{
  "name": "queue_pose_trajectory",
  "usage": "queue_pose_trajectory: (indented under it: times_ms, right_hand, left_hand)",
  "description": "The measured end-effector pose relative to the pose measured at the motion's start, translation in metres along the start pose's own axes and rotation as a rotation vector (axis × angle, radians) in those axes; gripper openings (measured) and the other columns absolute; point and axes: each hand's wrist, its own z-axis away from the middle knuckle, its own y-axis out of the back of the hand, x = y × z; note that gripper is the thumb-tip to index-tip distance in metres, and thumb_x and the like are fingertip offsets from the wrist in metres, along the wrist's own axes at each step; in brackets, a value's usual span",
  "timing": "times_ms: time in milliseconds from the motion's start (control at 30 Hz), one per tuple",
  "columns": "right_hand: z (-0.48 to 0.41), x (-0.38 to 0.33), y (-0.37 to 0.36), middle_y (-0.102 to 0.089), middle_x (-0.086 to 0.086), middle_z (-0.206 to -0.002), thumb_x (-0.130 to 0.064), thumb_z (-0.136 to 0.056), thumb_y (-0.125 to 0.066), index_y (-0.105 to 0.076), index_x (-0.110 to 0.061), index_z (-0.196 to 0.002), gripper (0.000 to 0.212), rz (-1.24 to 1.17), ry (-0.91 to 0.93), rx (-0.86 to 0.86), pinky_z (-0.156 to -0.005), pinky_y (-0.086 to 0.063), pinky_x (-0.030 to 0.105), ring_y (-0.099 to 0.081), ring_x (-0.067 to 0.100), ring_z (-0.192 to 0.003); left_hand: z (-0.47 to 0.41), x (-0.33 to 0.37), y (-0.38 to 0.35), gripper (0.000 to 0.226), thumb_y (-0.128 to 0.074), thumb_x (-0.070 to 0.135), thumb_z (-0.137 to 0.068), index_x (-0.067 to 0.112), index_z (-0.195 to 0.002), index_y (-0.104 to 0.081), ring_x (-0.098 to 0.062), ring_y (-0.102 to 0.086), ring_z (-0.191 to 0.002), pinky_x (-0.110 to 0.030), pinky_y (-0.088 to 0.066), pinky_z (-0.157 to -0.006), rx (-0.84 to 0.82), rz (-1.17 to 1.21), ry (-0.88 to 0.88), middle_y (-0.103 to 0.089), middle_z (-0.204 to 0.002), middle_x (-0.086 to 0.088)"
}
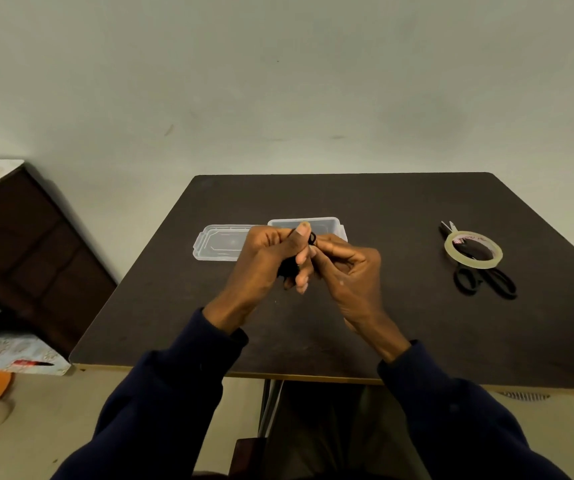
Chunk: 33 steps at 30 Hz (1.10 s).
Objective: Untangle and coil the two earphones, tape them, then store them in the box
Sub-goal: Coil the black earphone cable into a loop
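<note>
Above the middle of the dark table, my left hand (271,261) and my right hand (344,268) meet around a black earphone cable (312,238). A small loop of it shows between the fingertips, and a dark bundle sits under my left fingers. Both hands pinch the cable; most of it is hidden by them. Just behind my hands stands the clear plastic box (334,225), open, its inside largely hidden. Its clear lid (216,244) lies flat to the left of it. A second earphone is not visible.
A roll of clear tape (473,250) lies on black-handled scissors (486,282) at the table's right. The table (417,334) stands against a pale wall. A dark wooden cabinet (25,244) and clutter stand to the left, beyond the table edge.
</note>
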Motion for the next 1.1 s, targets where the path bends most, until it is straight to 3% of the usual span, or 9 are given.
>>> queue_pose_trajectory:
  times_ms: [100, 233, 400, 500, 567, 633, 767, 900, 1100]
  right_hand:
    - [0.000, 0.007, -0.008, -0.077, 0.002, -0.098, -0.012, -0.091, -0.071, -0.074, -0.004, -0.108, 0.019, 0.051, 0.030, 0.036, -0.086, -0.061, 0.037, -0.074, 0.020, -0.094]
    - [-0.006, 0.018, -0.019, -0.073, 0.004, -0.089, 0.000, -0.092, -0.069, -0.074, -0.007, -0.103, 0.014, 0.115, 0.057, 0.047, -0.079, -0.058, 0.024, -0.072, 0.012, -0.086]
    - [-0.009, 0.025, -0.015, -0.073, 0.008, -0.086, -0.002, -0.095, -0.066, -0.074, -0.012, -0.103, 0.015, 0.129, 0.080, 0.022, -0.077, -0.059, 0.029, -0.071, 0.016, -0.083]
    - [-0.009, 0.027, -0.013, -0.073, 0.003, -0.089, -0.007, -0.094, -0.067, -0.074, -0.008, -0.106, 0.014, 0.135, 0.078, 0.031, -0.079, -0.061, 0.034, -0.070, 0.014, -0.088]
    - [-0.010, 0.024, -0.009, -0.072, 0.000, -0.094, -0.007, -0.092, -0.069, -0.073, -0.006, -0.108, 0.016, 0.179, 0.092, 0.047, -0.080, -0.060, 0.030, -0.070, 0.008, -0.090]
    - [-0.011, 0.020, 0.001, -0.071, 0.004, -0.095, -0.004, -0.092, -0.070, -0.075, -0.002, -0.104, 0.013, 0.290, 0.140, 0.016, -0.082, -0.055, 0.020, -0.067, 0.004, -0.090]
    - [-0.012, 0.007, 0.020, -0.070, 0.007, -0.093, -0.007, -0.095, -0.068, -0.076, 0.001, -0.104, 0.014, 0.374, 0.160, -0.162, -0.073, -0.054, 0.023, -0.065, 0.008, -0.083]
    - [-0.009, -0.006, 0.034, -0.070, 0.015, -0.085, -0.005, -0.097, -0.064, -0.074, 0.005, -0.103, 0.016, 0.142, -0.013, -0.237, -0.062, -0.052, 0.027, -0.062, 0.020, -0.065]
    - [-0.005, -0.017, 0.046, -0.072, 0.021, -0.104, -0.010, -0.095, -0.064, -0.069, 0.003, -0.117, 0.026, -0.197, -0.275, -0.160, -0.071, -0.056, 0.028, -0.066, 0.027, -0.087]
  left_hand:
    - [-0.002, -0.008, -0.001, 0.048, -0.046, 0.027, -0.106, 0.010, -0.063, -0.058, -0.022, -0.053, -0.045, -0.024, -0.038, -0.043, 0.127, 0.002, -0.019, -0.057, -0.053, -0.012]
    - [-0.001, -0.033, -0.017, 0.047, -0.048, 0.025, -0.107, 0.001, -0.067, -0.058, -0.015, -0.050, -0.048, -0.024, -0.042, -0.049, 0.364, -0.199, -0.167, -0.054, -0.053, -0.011]
    - [-0.004, -0.043, -0.013, 0.039, -0.050, 0.025, -0.105, 0.006, -0.074, -0.062, -0.010, -0.059, -0.058, -0.021, -0.049, -0.059, 0.346, -0.345, -0.191, -0.060, -0.062, -0.005]
    - [-0.001, -0.046, -0.014, 0.023, -0.050, 0.021, -0.105, 0.013, -0.088, -0.064, -0.003, -0.062, -0.074, -0.013, -0.049, -0.070, 0.291, -0.539, -0.258, -0.063, -0.077, 0.007]
    - [-0.001, -0.051, -0.013, 0.018, -0.048, 0.024, -0.106, 0.015, -0.097, -0.061, -0.001, -0.057, -0.084, -0.008, -0.043, -0.078, 0.277, -0.662, -0.321, -0.058, -0.091, 0.006]
    - [-0.004, -0.056, -0.004, 0.025, -0.041, 0.031, -0.106, 0.016, -0.095, -0.059, -0.006, -0.047, -0.087, -0.014, -0.039, -0.079, 0.334, -0.757, -0.334, -0.051, -0.095, 0.003]
    - [-0.003, -0.049, 0.000, 0.040, -0.038, 0.034, -0.109, 0.010, -0.083, -0.055, -0.014, -0.053, -0.075, -0.034, -0.046, -0.069, 0.303, -0.428, -0.221, -0.054, -0.079, 0.001]
    - [-0.001, -0.038, -0.009, 0.040, -0.037, 0.029, -0.109, 0.011, -0.077, -0.054, -0.010, -0.052, -0.068, -0.026, -0.048, -0.068, 0.209, -0.238, -0.098, -0.054, -0.070, 0.000]
    - [0.002, -0.011, -0.018, 0.037, -0.043, 0.040, -0.098, 0.013, -0.075, -0.052, -0.010, -0.047, -0.064, -0.023, -0.044, -0.065, 0.046, 0.033, 0.039, -0.049, -0.067, 0.002]
